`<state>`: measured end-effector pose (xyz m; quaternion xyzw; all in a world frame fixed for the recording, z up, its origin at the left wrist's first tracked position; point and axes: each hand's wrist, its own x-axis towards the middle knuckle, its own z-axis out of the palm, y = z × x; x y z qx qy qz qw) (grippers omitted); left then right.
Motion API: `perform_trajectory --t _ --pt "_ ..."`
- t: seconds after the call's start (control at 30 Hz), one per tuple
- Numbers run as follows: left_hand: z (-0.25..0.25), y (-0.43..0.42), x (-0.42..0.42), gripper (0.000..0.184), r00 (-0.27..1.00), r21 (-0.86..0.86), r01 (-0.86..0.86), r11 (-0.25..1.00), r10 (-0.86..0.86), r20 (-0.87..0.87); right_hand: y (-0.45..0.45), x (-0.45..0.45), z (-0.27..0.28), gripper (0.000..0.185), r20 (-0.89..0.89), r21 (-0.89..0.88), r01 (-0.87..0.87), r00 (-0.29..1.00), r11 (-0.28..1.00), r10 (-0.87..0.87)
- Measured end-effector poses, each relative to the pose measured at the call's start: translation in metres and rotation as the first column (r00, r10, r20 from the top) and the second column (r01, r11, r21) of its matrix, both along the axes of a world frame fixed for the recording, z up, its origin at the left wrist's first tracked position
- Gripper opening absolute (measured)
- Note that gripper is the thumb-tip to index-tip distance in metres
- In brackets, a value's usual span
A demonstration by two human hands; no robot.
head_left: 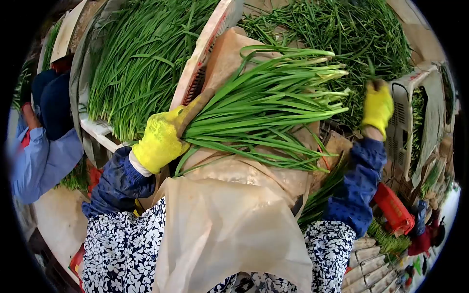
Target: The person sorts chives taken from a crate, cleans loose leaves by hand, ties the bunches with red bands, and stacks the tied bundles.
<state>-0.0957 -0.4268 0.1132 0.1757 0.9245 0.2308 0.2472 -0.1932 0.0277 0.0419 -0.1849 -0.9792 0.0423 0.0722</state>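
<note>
one leafy bunch (against left hand)

Wears yel. gloves, dk-blue slvs., floral garment.

Site: produce-handling work area.
Crated greens beyond left hand; white crate beside right hand; another person outward of left hand.

Green leafy bunch, pale-ended, fanned
</note>
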Motion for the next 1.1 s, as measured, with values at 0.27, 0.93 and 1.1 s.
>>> perform_trajectory --t 0.27,0.93,1.1 --pt "-0.011 -0.007 0.003 0.08 1.0 0.004 -0.001 1.0 0.001 -0.005 -0.11 0.011 0.053 0.026 -0.295 -0.372 -0.749 0.656 0.548 0.695" --pt "-0.015 -0.011 0.005 0.077 1.0 -0.001 0.002 1.0 -0.002 -0.025 -0.173 0.048 0.067 0.027 -0.238 -0.089 -0.905 0.425 0.417 0.873" --pt "-0.017 -0.011 0.005 0.081 0.997 0.03 -0.013 0.999 0.015 -0.081 -0.157 0.039 0.067 0.02 -0.337 0.035 -0.848 0.488 0.529 0.805"
